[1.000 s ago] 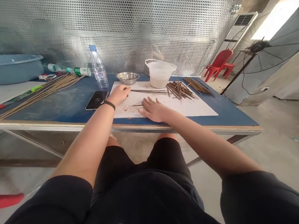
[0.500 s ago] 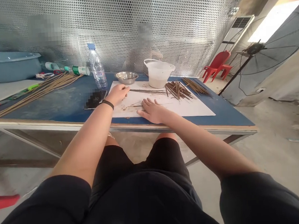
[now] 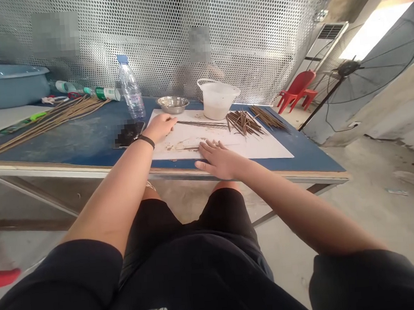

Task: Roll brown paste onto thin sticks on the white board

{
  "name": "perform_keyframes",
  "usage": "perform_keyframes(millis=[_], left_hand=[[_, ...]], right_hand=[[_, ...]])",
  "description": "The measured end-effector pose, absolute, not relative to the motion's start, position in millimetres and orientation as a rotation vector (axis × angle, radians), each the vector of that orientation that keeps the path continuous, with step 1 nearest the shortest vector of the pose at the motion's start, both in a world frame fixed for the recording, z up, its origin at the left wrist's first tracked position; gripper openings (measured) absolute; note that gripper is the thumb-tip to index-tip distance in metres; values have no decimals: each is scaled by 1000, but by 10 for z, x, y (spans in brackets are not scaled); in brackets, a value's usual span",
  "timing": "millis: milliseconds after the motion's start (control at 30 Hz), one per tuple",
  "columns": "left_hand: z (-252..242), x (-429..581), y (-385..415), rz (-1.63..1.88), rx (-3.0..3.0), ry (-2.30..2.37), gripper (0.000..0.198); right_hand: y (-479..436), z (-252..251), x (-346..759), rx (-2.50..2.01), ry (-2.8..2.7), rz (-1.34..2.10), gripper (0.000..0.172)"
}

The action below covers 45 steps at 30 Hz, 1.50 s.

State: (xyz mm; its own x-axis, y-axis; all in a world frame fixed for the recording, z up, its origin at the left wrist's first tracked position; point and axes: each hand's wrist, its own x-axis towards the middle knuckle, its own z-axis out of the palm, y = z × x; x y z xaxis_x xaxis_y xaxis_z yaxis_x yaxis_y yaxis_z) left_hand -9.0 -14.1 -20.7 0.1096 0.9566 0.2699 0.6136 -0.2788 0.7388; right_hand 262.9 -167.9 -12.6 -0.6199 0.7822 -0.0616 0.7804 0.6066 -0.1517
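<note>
Sliding back toward the near edge of the white board point(image 3: 269, 149) since the earlier frame, the right hand point(image 3: 220, 161) is now lying palm down, its heel overhanging the front of the blue table point(image 3: 83, 141). Nearest the camera, the dark shirt point(image 3: 200, 272) is showing lettering that is upside down and partly cut off. The right hand's fingers are stretching out flat and slightly apart, gripping nothing; a thin brown strand point(image 3: 191, 148) is running across the board at their tips, its middle being hidden by them. Brown smears point(image 3: 171, 146) are spreading around it more widely than before. Farther in, the left hand point(image 3: 159, 127) is curling its fingers nearly closed beside the left ends of some thin dark sticks point(image 3: 203, 124); whether it is pinching them I cannot tell. Next to its wrist, a phone point(image 3: 132, 131) is lying partly pixelated. Beyond, a heap of brown sticks point(image 3: 246, 123) is resting on the board's right side, before a white bucket point(image 3: 215, 108) whose contents are hard to make out. A metal bowl point(image 3: 172, 111) and a bottle point(image 3: 132, 94) are standing leftward, while a blue basin point(image 3: 10, 90) is being cut off by the left border. Behind everything, a perforated metal sheet point(image 3: 150, 32) is carrying blurred-out patches.
</note>
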Motion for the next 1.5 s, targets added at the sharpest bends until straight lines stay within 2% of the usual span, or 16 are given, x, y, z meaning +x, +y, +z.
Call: perform_keyframes(millis=[433,633,833,1167,1500], left_hand=[[-208,-86,-169,969,1990,1535,38],[-187,-85,-181,974,2011,1548,43],[-193,-95,-153,973,2001,1538,39],[-216,-77,-142,975,1945,1548,35],[-234,-119,-103,949,2016,1544,38]], right_hand=[[-1045,-92,2421,-1551,-2744,248,119],[-1459,-161,2677,-1417,-2782,193,120],[-1710,-197,2801,-1368,-2782,161,122],[-984,-132,2520,-1532,-2692,242,111],[-1651,-179,2895,-1391,-2751,265,123]])
